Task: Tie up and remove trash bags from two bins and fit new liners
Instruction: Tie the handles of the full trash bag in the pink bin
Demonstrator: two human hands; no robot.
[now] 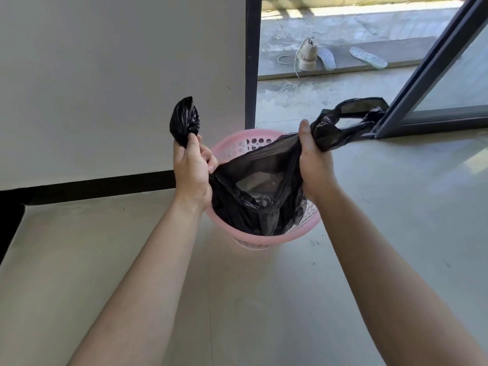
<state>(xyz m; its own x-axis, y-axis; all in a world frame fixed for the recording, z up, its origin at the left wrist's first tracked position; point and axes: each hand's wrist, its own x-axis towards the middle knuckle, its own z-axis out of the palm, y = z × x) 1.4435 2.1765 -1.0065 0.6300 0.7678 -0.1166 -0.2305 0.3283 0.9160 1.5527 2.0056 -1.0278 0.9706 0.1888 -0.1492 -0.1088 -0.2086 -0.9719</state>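
- The left hand (192,167) is raised above the near-left edge of the bin, back of the hand towards the camera, forearm reaching up from below. Its fingers (206,154) are curled tight round one bunched handle (184,117) of the black trash bag (253,191), and the handle's end sticks up above the fist.
- The right hand (314,165) is level with it on the other side, thumb upward. It is closed round the second handle, whose loop (351,114) trails out to the right — both hands pull the bag's mouth apart.
- The trash bag hangs between the hands, its lower part still inside the pink perforated bin (264,237), which stands on the grey floor (396,233).
- Behind the bin are a white wall (118,75) and a dark door frame (422,75), open to the outside.
- Well beyond, outdoors, lie a beige shoe (307,55) and two pale insoles (368,57) — none of it near the hands.
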